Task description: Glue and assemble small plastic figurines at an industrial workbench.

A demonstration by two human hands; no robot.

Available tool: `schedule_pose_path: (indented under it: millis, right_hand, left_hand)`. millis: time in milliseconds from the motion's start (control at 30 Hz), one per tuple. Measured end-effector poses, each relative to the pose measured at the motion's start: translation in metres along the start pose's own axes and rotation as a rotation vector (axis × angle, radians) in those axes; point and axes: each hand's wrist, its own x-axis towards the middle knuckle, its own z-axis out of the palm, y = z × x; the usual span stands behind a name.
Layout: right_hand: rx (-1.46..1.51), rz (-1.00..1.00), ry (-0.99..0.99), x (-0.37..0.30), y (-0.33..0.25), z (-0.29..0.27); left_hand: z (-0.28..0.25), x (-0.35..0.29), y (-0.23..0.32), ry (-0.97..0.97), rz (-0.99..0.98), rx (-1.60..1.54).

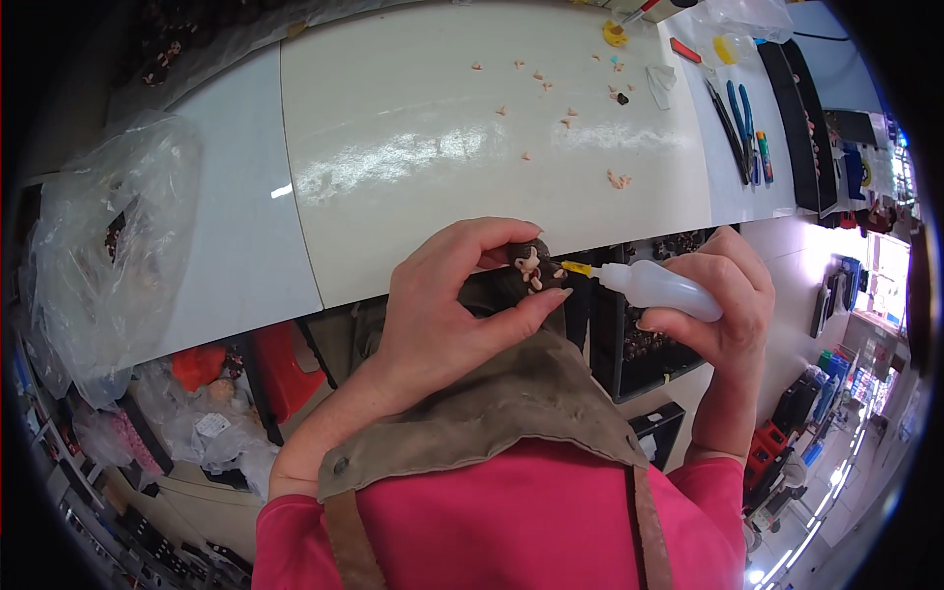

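Observation:
A small dark brown figurine with pale pinkish parts is pinched between the thumb and fingers of my left hand, just off the table's front edge. In my right hand is a translucent white squeeze bottle, lying nearly level and pointing left. Its yellow nozzle tip is at the figurine's right side; whether it touches I cannot tell. Several tiny pale pink pieces lie scattered over the white tabletop beyond my hands.
Pliers with blue handles, a dark slim tool and a lighter lie at the right. Beyond them stands a long black tray. A clear plastic bag hangs over the left edge. An open drawer of dark pieces sits below my right hand.

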Motion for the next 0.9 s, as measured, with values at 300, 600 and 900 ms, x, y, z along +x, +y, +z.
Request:
schedule_pose_path:
  millis: [300,600,900]
  right_hand:
    - [0.002,-0.045,0.022,-0.004,0.007,-0.004]
    - [0.008,-0.050,0.056,-0.005,0.007,-0.004]
    - [0.031,-0.054,0.056,-0.007,0.011,-0.002]
  left_hand:
    - [0.004,0.000,-0.003,-0.062,-0.058,-0.152]
    - [0.008,0.002,-0.002,-0.034,-0.017,-0.191]
    - [0.008,0.002,-0.005,-0.034,0.002,-0.213]
